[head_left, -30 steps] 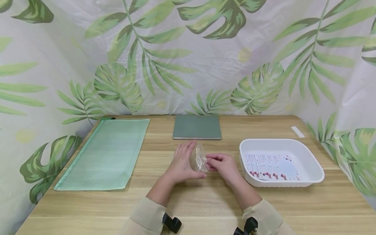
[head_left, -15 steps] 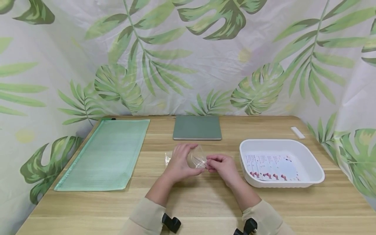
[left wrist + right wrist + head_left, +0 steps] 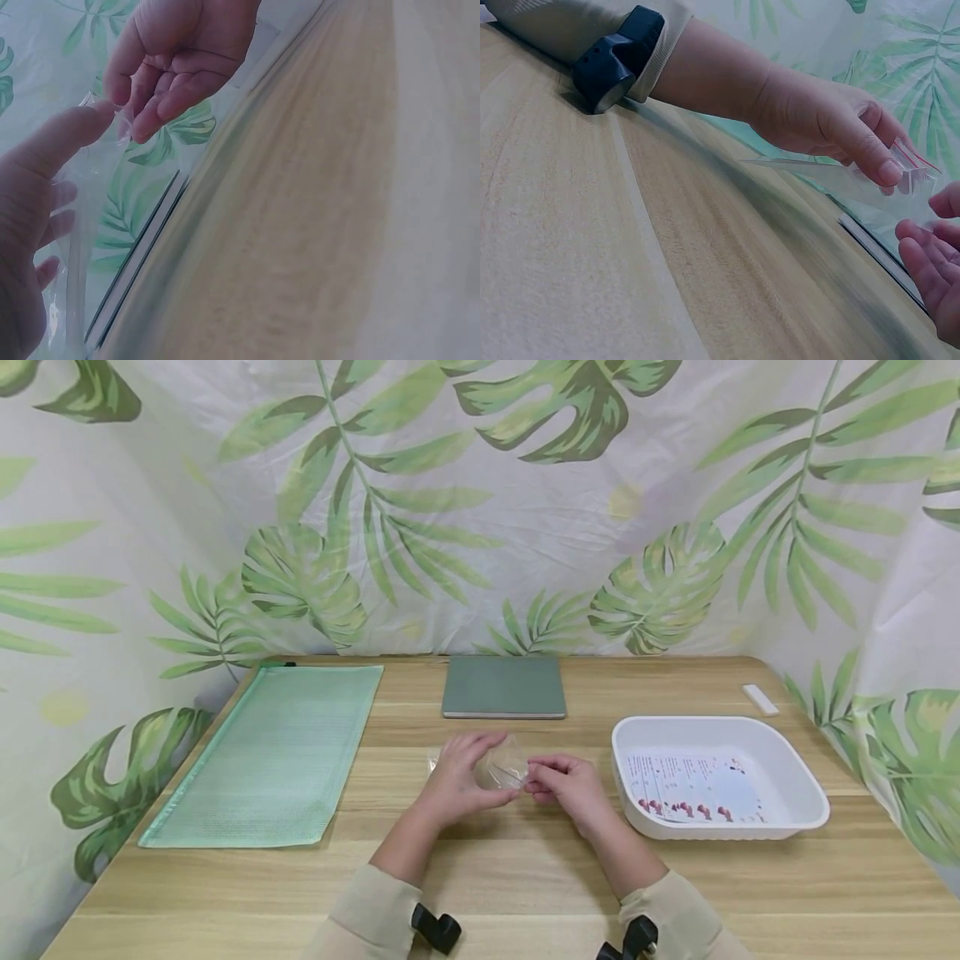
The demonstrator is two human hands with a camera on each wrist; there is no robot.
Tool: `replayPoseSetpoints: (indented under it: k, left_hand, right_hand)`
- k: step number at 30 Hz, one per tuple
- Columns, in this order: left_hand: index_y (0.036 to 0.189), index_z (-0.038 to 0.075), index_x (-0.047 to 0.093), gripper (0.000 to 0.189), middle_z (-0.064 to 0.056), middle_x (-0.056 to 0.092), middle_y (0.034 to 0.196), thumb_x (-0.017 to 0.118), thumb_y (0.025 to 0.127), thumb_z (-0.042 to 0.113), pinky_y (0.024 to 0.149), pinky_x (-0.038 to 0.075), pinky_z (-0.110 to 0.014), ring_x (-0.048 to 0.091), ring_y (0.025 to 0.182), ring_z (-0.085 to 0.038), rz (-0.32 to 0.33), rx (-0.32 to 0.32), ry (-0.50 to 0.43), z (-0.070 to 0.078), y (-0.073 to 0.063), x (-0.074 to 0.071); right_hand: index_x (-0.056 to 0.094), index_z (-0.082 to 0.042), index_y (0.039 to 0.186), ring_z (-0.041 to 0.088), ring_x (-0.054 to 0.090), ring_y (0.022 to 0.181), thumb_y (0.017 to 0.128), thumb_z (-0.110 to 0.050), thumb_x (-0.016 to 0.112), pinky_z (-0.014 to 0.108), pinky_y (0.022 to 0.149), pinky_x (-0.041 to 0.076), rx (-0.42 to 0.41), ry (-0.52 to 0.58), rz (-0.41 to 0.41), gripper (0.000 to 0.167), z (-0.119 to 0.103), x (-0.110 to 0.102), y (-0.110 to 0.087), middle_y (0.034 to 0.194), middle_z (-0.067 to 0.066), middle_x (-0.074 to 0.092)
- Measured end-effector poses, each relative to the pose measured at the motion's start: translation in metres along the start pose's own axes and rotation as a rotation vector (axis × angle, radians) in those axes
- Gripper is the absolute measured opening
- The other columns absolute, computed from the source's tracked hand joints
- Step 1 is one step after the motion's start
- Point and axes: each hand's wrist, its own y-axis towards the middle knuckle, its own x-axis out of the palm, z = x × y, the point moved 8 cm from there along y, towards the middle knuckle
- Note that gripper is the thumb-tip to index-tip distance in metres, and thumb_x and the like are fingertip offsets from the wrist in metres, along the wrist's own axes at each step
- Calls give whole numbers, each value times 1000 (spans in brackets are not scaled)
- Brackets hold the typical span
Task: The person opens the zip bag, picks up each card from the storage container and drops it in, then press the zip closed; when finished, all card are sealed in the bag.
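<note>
A clear plastic zip bag (image 3: 507,767) with a red line along its mouth is held between both hands over the middle of the table. My left hand (image 3: 459,783) grips it from the left, fingers bent and thumb against the film, as the right wrist view shows. At the bag's right end, my right hand (image 3: 566,785) pinches the edge between thumb and fingertips, close to the left thumb. Part of the bag (image 3: 817,174) reaches back under the left hand. In the left wrist view both hands' fingertips meet near the bag's mouth.
Behind the hands lies a dark green notebook (image 3: 504,687). A light green mesh zip pouch (image 3: 270,760) lies at left. On the right stands a white plastic tub (image 3: 787,777) containing printed cards (image 3: 690,789), with a small white bar (image 3: 761,698) beyond it.
The left hand's fingers have come down slightly and bent more around the bag. The bag's upper edge sits lower, and its left end now shows beyond the left hand. The right hand barely moves.
</note>
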Motion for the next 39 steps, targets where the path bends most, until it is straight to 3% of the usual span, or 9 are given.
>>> replayPoseSetpoints:
  k: [10,20,29,39]
  left_hand:
    - [139,9,56,79,-7,56,138,85,69,35,110,36,-52,46,132,-31,-52,14,-40,-1,-2,9]
    - [138,4,55,83,-14,49,147,86,67,35,114,29,-56,38,140,-36,-33,91,-27,4,-1,9]
    - [134,2,59,75,-12,54,142,85,70,32,112,33,-53,42,137,-33,-14,122,-10,8,-2,7]
    - [135,6,58,75,-8,57,137,85,70,32,105,43,-49,50,128,-29,-18,57,-53,4,-3,8]
  right_hand:
    - [68,12,103,9,69,66,89,-9,67,30,65,59,-18,-55,83,25,5,-5,3,79,6,72]
    - [69,11,100,8,66,62,89,-8,66,27,61,58,1,-61,94,22,7,-5,4,70,2,70]
    - [69,11,98,8,66,62,88,-8,66,26,60,58,11,-66,107,21,9,-6,5,68,2,69]
    - [67,12,105,6,66,64,91,-10,65,25,63,57,-18,-43,67,26,6,-5,5,70,-1,68]
